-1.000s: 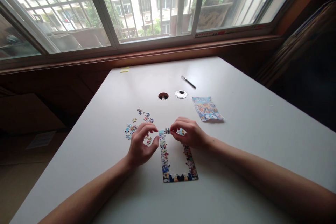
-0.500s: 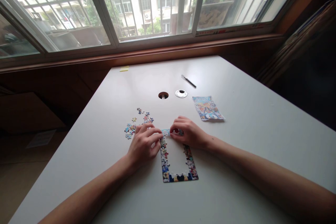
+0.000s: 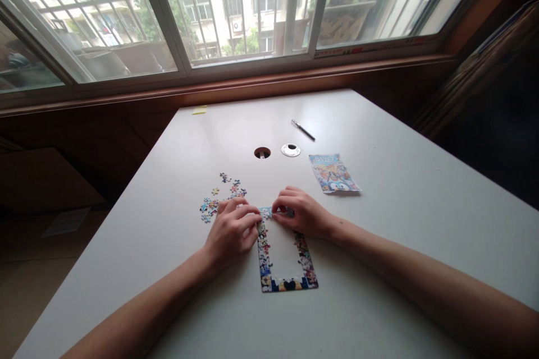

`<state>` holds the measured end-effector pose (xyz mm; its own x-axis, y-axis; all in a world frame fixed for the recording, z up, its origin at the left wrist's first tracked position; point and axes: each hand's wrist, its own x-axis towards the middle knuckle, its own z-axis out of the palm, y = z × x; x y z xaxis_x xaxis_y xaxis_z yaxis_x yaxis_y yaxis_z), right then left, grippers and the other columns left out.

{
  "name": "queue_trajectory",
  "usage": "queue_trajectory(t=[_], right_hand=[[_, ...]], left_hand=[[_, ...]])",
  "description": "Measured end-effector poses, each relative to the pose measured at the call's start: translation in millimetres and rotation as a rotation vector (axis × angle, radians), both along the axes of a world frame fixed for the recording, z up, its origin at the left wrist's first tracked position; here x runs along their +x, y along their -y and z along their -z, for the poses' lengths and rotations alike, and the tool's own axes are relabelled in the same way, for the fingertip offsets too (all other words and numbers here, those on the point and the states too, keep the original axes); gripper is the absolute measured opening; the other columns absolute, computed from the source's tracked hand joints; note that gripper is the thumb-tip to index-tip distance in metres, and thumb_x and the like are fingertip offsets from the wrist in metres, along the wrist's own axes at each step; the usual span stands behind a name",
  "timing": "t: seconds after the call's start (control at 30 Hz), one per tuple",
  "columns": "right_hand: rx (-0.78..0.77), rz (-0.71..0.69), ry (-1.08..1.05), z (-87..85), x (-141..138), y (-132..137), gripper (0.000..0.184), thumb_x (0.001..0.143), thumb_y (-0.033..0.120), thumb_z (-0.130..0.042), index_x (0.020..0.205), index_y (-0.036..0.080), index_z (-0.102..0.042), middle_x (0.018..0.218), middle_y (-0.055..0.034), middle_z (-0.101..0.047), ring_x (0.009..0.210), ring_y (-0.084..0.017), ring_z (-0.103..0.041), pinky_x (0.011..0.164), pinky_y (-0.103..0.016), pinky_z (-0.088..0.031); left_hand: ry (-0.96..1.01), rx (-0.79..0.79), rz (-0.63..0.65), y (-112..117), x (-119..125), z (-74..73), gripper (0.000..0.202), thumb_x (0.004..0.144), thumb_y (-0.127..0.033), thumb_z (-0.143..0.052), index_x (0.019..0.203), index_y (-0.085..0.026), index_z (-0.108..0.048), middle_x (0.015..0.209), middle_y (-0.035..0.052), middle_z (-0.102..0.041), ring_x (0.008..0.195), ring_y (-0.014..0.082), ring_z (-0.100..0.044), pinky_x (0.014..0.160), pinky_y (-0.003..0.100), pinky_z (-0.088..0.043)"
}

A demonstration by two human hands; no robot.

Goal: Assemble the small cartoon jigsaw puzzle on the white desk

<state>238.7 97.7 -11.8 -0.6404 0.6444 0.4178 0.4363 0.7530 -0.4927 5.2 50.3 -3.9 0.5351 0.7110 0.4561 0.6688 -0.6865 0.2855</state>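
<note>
From the head view, both bare hands work at the far end of a partly built puzzle frame (image 3: 286,261) that lies flat on the white desk (image 3: 400,224), a little nearer the near edge than the far one and roughly midway between the left and right edges. The frame is a narrow rectangle of joined pieces with its middle open, so that the desk shows through.

The left hand (image 3: 231,233) rests on the desk at the frame's far-left corner. Its fingers are curled and pressed down on the edge pieces there; the grip is drawn together, but whether it pinches a single piece cannot be told.

The right hand (image 3: 301,213) lies over the frame's far-right corner, its fingertips (image 3: 278,210) bunched and pointing left, touching a small light-blue piece (image 3: 266,212) on the frame's far side. The two hands' fingertips are almost meeting over that piece; whether the right grip is closed on it or only pressing it flat cannot be told.

Just left of the left hand, toward the desk's left edge, lie scattered loose pieces (image 3: 219,196). Beyond the right hand lies a printed picture card (image 3: 333,173). Farther toward the far edge are a round cable hole (image 3: 261,152), a silver cap (image 3: 291,150) beside it, and a pen (image 3: 302,130). A yellow note (image 3: 199,110) sits at the far-left corner.
</note>
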Motion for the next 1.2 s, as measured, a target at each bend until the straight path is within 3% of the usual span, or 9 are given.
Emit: queue_trajectory(t=[0.5, 0.7, 0.83, 1.0, 1.2], right_hand=[[0.03, -0.017, -0.049, -0.2, 0, 0, 0.007, 0.083, 0.013, -0.065, 0.082, 0.02, -0.065, 0.075, -0.0024, -0.063, 0.074, -0.017, -0.053, 0.07, -0.032, -0.046], [0.052, -0.014, -0.196, -1.3, 0, 3, 0.005, 0.085, 0.014, -0.064, 0.084, 0.02, -0.064, 0.099, -0.0077, -0.061, 0.09, -0.019, -0.06, 0.078, -0.033, -0.052], [0.178, -0.079, -0.22, -4.9, -4, 13, 0.008, 0.086, 0.013, -0.063, 0.087, 0.021, -0.062, 0.1, -0.0077, -0.064, 0.089, -0.019, -0.06, 0.078, -0.035, -0.053], [0.262, -0.195, -0.165, -10.1, -9, 24, 0.01, 0.088, 0.011, -0.061, 0.091, 0.02, -0.061, 0.093, -0.0073, -0.066, 0.085, -0.018, -0.061, 0.077, -0.035, -0.052], [0.241, -0.223, -0.171, -8.2, -8, 21, 0.014, 0.091, 0.014, -0.061, 0.105, 0.019, -0.06, 0.092, -0.0079, -0.068, 0.082, -0.018, -0.061, 0.074, -0.034, -0.052]], left_hand=[[-0.016, -0.009, 0.001, -1, 1, -1.1, 0.022, 0.084, -0.009, -0.058, 0.097, -0.022, -0.069, 0.103, 0.0031, -0.073, 0.107, 0.0271, -0.054, 0.093, 0.046, -0.038], [0.0, -0.002, -0.003, 1, 1, -1.0, 0.021, 0.085, -0.009, -0.059, 0.097, -0.023, -0.068, 0.104, 0.0026, -0.072, 0.109, 0.0273, -0.055, 0.093, 0.045, -0.038], [0.152, 0.045, -0.038, 0, 1, -1.4, 0.017, 0.086, -0.019, -0.066, 0.103, -0.022, -0.065, 0.101, 0.0053, -0.072, 0.105, 0.0263, -0.059, 0.092, 0.043, -0.041], [0.303, 0.049, 0.145, -2, 0, -1.0, 0.012, 0.088, -0.014, -0.067, 0.096, -0.021, -0.063, 0.086, 0.0029, -0.071, 0.082, 0.0176, -0.064, 0.08, 0.034, -0.048], [0.409, -0.032, 0.252, 1, -1, -1.6, 0.021, 0.09, -0.006, -0.058, 0.106, -0.018, -0.062, 0.095, 0.0074, -0.066, 0.087, 0.0161, -0.063, 0.076, 0.029, -0.053]])
